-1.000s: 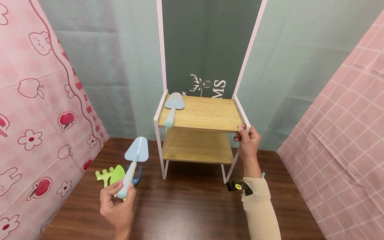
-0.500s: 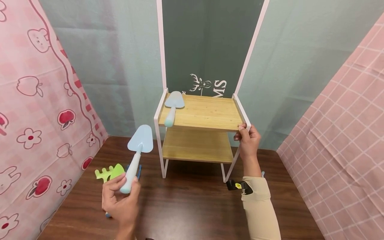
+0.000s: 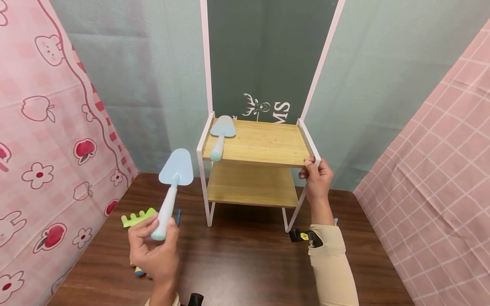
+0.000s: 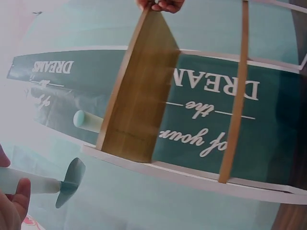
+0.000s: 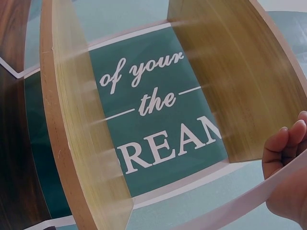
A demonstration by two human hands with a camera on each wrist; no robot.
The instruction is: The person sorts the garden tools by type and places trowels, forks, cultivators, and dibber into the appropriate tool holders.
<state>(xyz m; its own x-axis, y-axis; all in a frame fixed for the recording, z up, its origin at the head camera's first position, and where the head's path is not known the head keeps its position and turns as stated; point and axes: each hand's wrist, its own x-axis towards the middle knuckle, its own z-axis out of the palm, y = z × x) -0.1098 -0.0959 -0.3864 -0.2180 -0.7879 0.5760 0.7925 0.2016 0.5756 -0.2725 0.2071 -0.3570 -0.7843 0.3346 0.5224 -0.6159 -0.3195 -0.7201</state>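
Observation:
My left hand (image 3: 155, 253) pinches a toy trowel (image 3: 177, 168) by its white handle, the pale blue blade pointing up and away. It hangs in the air left of a two-tier wooden shelf (image 3: 268, 144) with a white frame. On the top board's left side lies a second trowel (image 3: 223, 127) of the same kind, handle toward me. My right hand (image 3: 318, 180) grips the shelf's front right top corner, thumb on the board's edge. In the right wrist view, curled fingers (image 5: 283, 143) show beside the white frame.
Behind my left hand, partly covered by it, lie a green toy rake (image 3: 138, 217), a blue tool (image 3: 178, 216) and blue-tipped handles (image 3: 139, 271) on the brown table (image 3: 245, 263). A dark green lettered banner (image 3: 268, 55) hangs behind the shelf. Pink cloths (image 3: 432, 140) flank both sides.
My left hand has lifted the trowel higher and tilted its blade further upright, covering more of the tools behind. The right hand keeps its grip on the shelf corner.

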